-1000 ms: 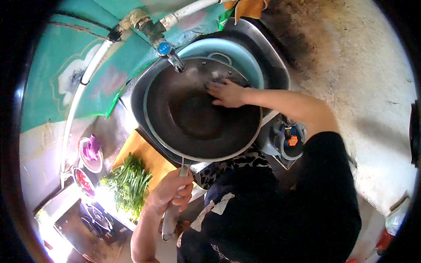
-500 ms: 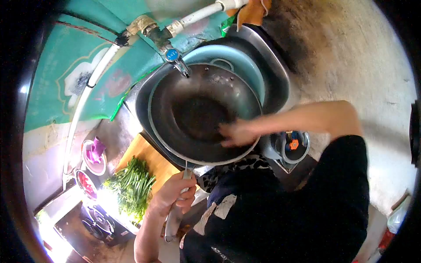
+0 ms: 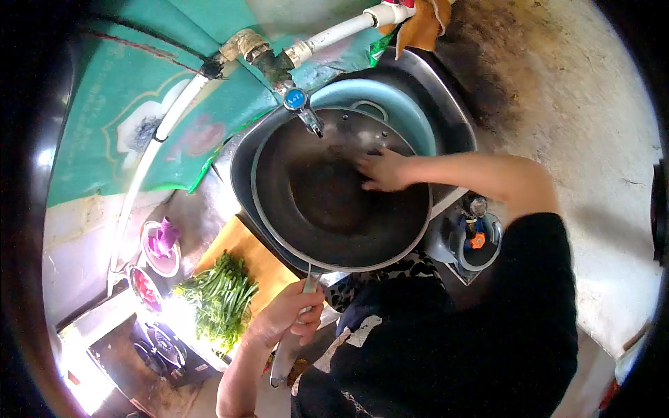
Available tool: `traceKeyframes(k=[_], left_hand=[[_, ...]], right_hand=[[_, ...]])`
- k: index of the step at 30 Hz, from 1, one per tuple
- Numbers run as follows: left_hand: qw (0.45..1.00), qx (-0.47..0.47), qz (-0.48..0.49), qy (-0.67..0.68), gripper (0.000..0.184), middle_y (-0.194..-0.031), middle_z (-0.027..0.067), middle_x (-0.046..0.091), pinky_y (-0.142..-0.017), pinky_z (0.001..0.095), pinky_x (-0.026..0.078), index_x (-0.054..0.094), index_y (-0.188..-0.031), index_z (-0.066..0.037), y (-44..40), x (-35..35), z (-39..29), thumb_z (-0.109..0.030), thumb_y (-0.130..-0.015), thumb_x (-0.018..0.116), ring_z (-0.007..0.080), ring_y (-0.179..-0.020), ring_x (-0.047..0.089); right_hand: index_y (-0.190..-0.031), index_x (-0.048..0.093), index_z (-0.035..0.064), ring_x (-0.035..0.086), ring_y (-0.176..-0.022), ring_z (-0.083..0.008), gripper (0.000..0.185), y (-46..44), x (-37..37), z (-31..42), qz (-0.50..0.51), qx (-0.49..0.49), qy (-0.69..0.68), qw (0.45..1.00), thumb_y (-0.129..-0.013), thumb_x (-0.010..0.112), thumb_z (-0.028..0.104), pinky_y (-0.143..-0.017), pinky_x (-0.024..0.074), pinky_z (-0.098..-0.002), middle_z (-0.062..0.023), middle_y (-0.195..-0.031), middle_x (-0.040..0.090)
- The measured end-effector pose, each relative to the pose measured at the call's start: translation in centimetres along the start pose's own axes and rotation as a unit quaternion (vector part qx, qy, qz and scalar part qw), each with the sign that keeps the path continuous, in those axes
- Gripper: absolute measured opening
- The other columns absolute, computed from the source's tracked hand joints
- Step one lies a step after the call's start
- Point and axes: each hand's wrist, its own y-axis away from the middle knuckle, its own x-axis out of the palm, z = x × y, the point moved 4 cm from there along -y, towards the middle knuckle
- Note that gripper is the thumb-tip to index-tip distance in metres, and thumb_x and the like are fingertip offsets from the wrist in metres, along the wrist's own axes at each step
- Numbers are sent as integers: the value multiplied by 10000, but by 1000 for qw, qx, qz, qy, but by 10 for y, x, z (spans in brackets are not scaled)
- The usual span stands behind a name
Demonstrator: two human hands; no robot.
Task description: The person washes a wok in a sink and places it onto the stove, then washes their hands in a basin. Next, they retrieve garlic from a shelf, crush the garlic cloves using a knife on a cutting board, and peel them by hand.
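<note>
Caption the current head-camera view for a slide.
Right hand inside a dark wok at a sink, left hand gripping the wok's handle.

From my remote seat I see, on the left, leafy greens [image 3: 217,299] on a wooden board [image 3: 263,268] and a purple item [image 3: 163,240] in a bowl [image 3: 166,267]. Far left, a white pipe [image 3: 145,164] crosses green sheeting [image 3: 83,160]. Right, I spot an orange knob [image 3: 477,241].

My left hand [image 3: 291,312] grips the handle [image 3: 284,361] of the wok [image 3: 320,233], near side; my right hand [image 3: 386,171] is inside, right of centre. Tap [image 3: 305,113] over far rim. Greens [image 3: 219,299] on board [image 3: 270,268], near left.
</note>
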Motion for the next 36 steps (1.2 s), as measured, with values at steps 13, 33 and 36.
traceKeyframes(k=[13, 33, 36], left_hand=[[998, -9, -64, 27, 123, -494, -39, 318, -295, 230, 247, 413, -800, -130, 3, 6, 0, -131, -900, 485, 58, -339, 303], [998, -8, -58, -19, 153, -509, -29, 356, -353, 267, 347, 402, -777, -111, 5, 10, -1, -172, -882, 496, 82, -375, 364], [997, -22, -69, -27, 153, -511, -30, 355, -354, 269, 360, 405, -783, -107, 5, 10, -1, -174, -884, 499, 81, -375, 366]], right_hand=[[-1304, 414, 5, 278, -1331, -275, 513, 11, -6, 0, -48, -25, 46, 997, -944, 390, 371, -1078, 208, -471, -153, -1385, 359], [-1338, 351, 0, 227, -1355, -304, 557, -19, -15, -3, -134, -53, 16, 989, -909, 456, 339, -1079, 139, -525, -180, -1429, 283], [-1339, 353, 13, 250, -1343, -308, 548, -36, 6, -6, -200, -34, 74, 976, -907, 459, 334, -1072, 157, -526, -174, -1412, 309]])
